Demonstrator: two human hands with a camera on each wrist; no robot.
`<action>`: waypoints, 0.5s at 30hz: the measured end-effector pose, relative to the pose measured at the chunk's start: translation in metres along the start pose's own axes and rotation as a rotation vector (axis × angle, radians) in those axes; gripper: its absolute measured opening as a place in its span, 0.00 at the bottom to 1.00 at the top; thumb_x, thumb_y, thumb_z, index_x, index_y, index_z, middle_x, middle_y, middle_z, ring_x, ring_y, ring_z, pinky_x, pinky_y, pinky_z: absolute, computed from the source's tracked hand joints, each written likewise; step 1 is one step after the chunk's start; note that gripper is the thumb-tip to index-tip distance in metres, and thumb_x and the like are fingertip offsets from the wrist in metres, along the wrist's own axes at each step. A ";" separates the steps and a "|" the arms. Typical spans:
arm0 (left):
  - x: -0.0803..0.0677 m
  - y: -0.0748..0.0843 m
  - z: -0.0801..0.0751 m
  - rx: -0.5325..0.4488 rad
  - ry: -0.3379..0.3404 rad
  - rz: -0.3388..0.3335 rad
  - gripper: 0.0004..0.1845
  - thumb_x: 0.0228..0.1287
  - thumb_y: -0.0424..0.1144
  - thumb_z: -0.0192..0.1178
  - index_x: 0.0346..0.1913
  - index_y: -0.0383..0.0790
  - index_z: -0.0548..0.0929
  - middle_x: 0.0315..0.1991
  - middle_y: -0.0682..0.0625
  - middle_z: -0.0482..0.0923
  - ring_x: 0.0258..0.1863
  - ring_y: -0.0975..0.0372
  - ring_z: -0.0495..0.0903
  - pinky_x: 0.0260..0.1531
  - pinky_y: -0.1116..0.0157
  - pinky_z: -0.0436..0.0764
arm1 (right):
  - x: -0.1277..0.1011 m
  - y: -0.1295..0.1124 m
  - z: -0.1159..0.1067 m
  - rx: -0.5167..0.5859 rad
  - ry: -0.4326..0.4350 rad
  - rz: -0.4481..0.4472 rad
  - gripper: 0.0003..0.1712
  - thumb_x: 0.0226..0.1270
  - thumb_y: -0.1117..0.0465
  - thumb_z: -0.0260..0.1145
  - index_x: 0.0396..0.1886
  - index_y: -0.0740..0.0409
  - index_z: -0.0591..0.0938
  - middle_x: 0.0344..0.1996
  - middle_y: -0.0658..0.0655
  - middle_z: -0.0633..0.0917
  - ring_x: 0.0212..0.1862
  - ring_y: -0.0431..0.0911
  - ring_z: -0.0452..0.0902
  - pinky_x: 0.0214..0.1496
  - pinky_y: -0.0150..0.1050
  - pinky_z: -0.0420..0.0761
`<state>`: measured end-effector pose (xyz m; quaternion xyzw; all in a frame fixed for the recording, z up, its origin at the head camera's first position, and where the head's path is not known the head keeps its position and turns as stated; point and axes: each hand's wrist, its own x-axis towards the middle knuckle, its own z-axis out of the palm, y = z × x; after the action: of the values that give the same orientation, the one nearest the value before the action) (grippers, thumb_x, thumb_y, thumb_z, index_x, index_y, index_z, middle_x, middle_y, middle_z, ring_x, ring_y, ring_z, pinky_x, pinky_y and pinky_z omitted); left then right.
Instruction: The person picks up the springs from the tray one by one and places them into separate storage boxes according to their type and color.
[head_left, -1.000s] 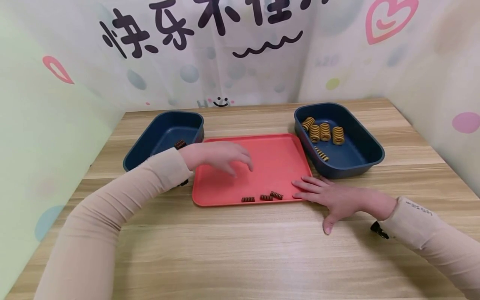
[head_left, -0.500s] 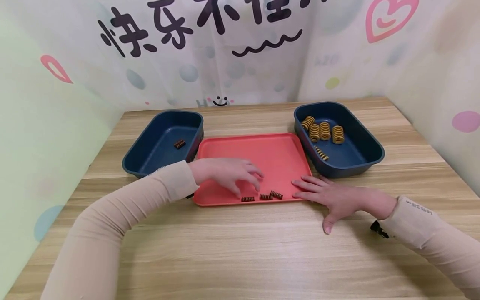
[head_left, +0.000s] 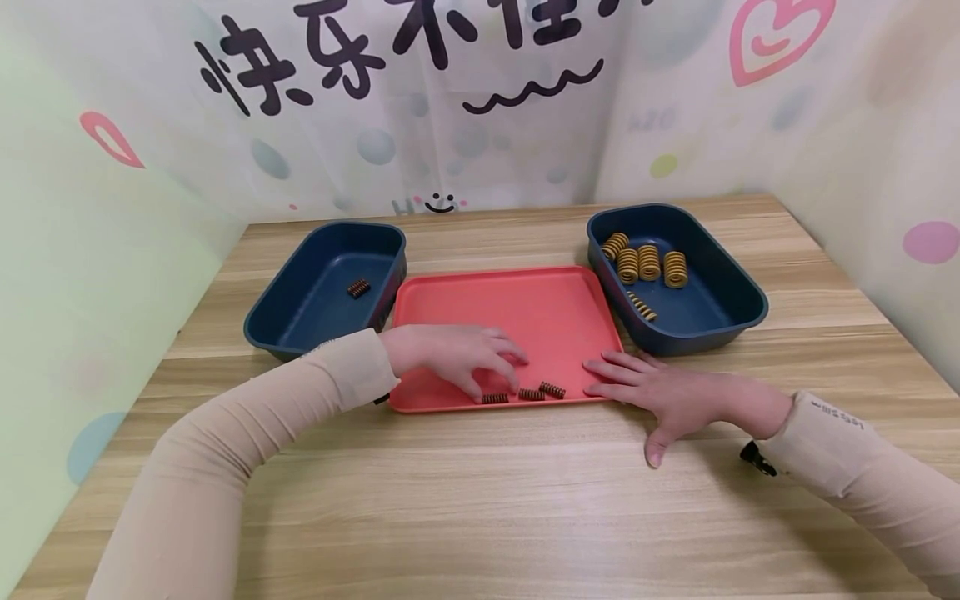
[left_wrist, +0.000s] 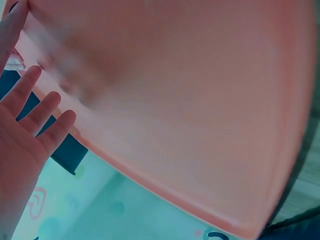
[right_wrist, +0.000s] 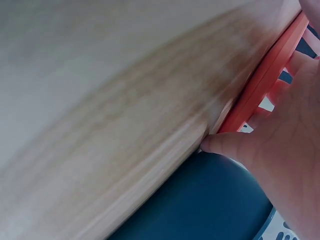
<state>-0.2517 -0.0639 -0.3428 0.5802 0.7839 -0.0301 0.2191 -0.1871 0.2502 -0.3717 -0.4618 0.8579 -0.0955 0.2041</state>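
Note:
A red tray (head_left: 540, 308) lies on the wooden table, with three small dark copper-coloured springs near its front edge: a left one (head_left: 495, 398), a middle one (head_left: 532, 394) and a right one (head_left: 552, 389). My left hand (head_left: 465, 354) is over the tray. Its thumb and forefinger come down around the two ends of the left spring; a small gap shows by the forefinger. In the left wrist view that spring is out of sight beyond the left hand (left_wrist: 25, 130). My right hand (head_left: 671, 404) lies spread, fingertips on the tray's front right corner and thumb on the table.
A dark blue bin (head_left: 300, 292) at the left holds small dark springs (head_left: 358, 288). Another blue bin (head_left: 712, 308) at the right holds several yellow springs (head_left: 649, 262). Both stand close beside the tray. A printed curtain (head_left: 517, 158) hangs behind the table.
My left hand has come away from the left bin, moving right and toward the front of the tray, down to the left spring. The right hand has stayed put.

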 end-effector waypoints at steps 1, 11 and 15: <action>0.000 0.000 0.000 -0.003 -0.001 0.001 0.24 0.53 0.45 0.66 0.55 0.57 0.76 0.66 0.51 0.60 0.65 0.59 0.57 0.62 0.61 0.63 | 0.000 0.000 0.000 0.002 -0.002 0.002 0.61 0.38 0.30 0.66 0.69 0.59 0.60 0.70 0.61 0.49 0.69 0.64 0.37 0.62 0.68 0.45; 0.000 -0.002 0.001 -0.009 -0.004 0.020 0.22 0.55 0.44 0.65 0.54 0.56 0.77 0.67 0.51 0.60 0.65 0.58 0.57 0.62 0.61 0.62 | 0.001 -0.001 -0.001 -0.003 -0.005 0.008 0.61 0.38 0.29 0.65 0.68 0.59 0.60 0.70 0.61 0.49 0.69 0.64 0.37 0.62 0.68 0.46; 0.000 -0.001 0.001 -0.014 -0.003 0.027 0.22 0.55 0.44 0.65 0.55 0.57 0.77 0.66 0.52 0.60 0.65 0.59 0.57 0.61 0.62 0.64 | 0.001 0.000 0.000 -0.012 -0.001 0.003 0.61 0.38 0.29 0.65 0.69 0.58 0.60 0.70 0.60 0.50 0.69 0.64 0.37 0.62 0.68 0.46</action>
<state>-0.2525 -0.0644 -0.3441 0.5891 0.7759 -0.0227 0.2247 -0.1874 0.2497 -0.3720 -0.4616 0.8591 -0.0898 0.2020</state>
